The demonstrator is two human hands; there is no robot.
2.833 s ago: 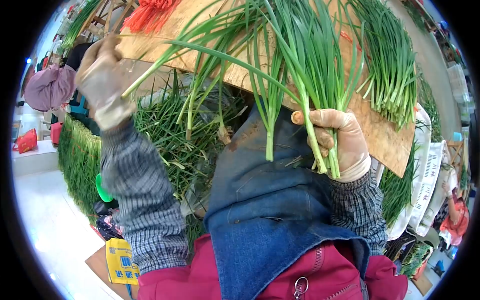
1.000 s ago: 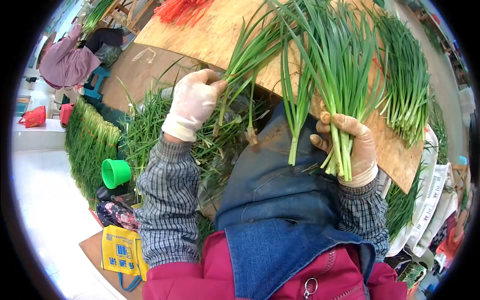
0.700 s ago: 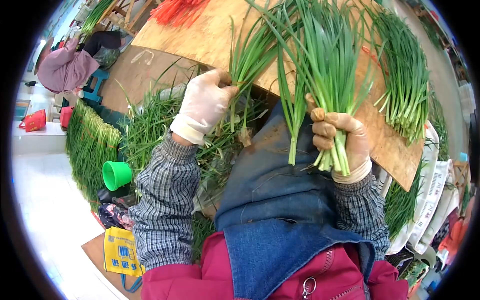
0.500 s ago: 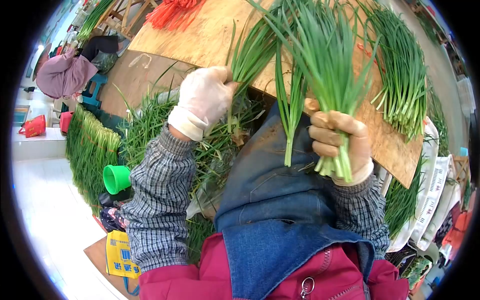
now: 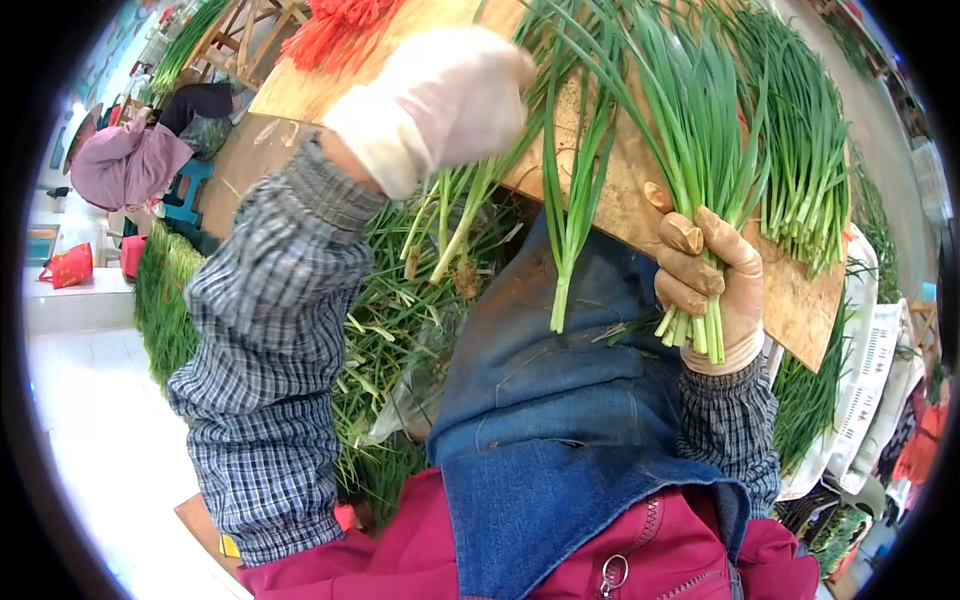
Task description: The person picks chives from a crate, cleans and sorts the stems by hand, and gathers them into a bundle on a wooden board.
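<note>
My right hand (image 5: 712,285), in a pale, soiled glove, is closed round the white lower stems of a bunch of green stalks (image 5: 700,150). Its leaves lie up over the wooden board (image 5: 800,310). My left hand (image 5: 450,100), gloved and smeared by motion, is raised over the board's left part. Just below it, several stalks with brownish roots (image 5: 465,235) hang past the board's edge; whether its fingers hold them is hidden. Between the hands, a few separate stalks (image 5: 565,265) hang over the edge above my blue apron (image 5: 560,390).
A thick bundle (image 5: 805,190) lies on the board at the right, with red strips (image 5: 340,35) at the upper left. Loose greens (image 5: 400,350) fill the space below the board. Another person (image 5: 130,165) sits at the far left by a blue stool (image 5: 187,190). White crates (image 5: 865,390) stand right.
My left hand has moved up over the board, uncovering rooted stems below it. My right hand has shifted slightly right with its bunch. The green bucket is now out of sight behind my left sleeve.
</note>
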